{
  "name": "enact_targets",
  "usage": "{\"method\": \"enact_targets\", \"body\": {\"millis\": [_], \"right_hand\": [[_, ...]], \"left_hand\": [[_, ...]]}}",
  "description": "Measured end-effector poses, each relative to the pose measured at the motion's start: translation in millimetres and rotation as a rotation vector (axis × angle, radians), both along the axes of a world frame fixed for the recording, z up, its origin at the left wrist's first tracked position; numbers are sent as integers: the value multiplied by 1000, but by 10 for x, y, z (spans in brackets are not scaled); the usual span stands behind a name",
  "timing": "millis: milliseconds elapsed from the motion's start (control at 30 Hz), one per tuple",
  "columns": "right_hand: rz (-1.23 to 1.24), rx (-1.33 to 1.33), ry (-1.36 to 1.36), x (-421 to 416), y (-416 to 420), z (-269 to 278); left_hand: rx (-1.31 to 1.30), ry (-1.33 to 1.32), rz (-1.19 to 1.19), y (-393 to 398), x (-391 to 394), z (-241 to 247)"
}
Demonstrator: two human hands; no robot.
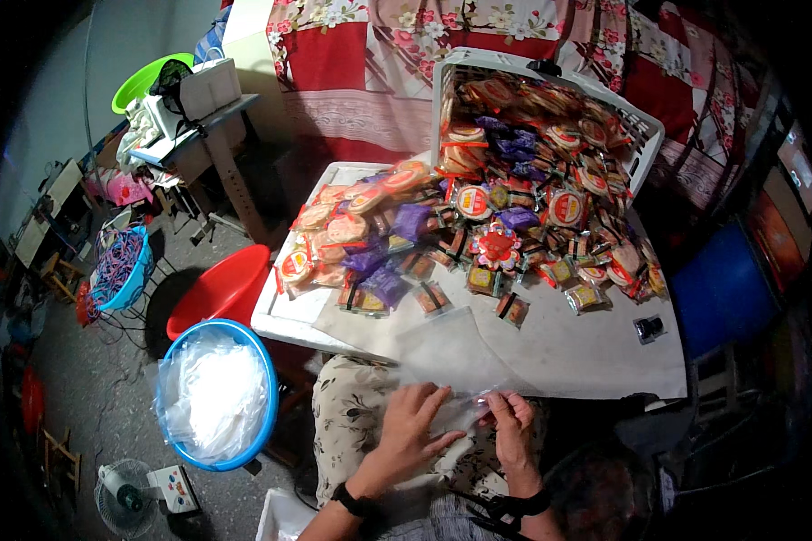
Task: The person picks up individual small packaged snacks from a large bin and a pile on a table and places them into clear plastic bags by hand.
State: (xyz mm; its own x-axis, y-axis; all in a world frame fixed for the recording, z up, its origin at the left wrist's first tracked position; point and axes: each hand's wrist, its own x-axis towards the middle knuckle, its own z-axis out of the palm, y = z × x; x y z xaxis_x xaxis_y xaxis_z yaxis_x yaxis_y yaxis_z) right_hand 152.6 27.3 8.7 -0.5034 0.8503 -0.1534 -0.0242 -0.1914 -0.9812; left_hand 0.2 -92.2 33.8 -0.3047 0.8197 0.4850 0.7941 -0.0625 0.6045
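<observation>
A clear plastic bag point(446, 348) stretches from my lap onto the near edge of the white table point(582, 358). My right hand point(511, 422) pinches a corner of that bag between thumb and fingers. Spread over its left side, my left hand point(413, 422) rests on or just above the film; its thumb and fingers are apart. Beyond the bag lies a heap of wrapped snacks: round pastries point(347, 228), purple packets point(413, 220) and small dark-banded packets point(432, 297). One such packet point(512, 309) sits apart near the bag's upper right.
A white plastic crate point(639, 115) lies tipped toward me, snacks spilling out. At left, a blue basin point(268, 406) holds clear bags point(216, 389), beside a red basin point(223, 284). A small fan point(128, 497) is on the floor. A dark packet point(648, 328) lies at the table's right.
</observation>
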Motion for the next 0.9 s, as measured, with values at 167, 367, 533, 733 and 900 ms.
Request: {"method": "enact_targets", "body": {"millis": [167, 367, 533, 733, 900], "right_hand": [[11, 15, -22, 69, 45, 9], [23, 52, -95, 233, 301, 131], [98, 221, -278, 307, 688, 214], [208, 440, -474, 263, 1241, 416], [145, 849, -731, 72, 1576, 450]], "left_hand": [[13, -222, 162, -98, -86, -113], [30, -18, 365, 182, -519, -83], [-100, 4, 294, 572, -582, -249], [9, -119, 291, 554, -338, -417], [0, -908, 150, 425, 142, -387]]}}
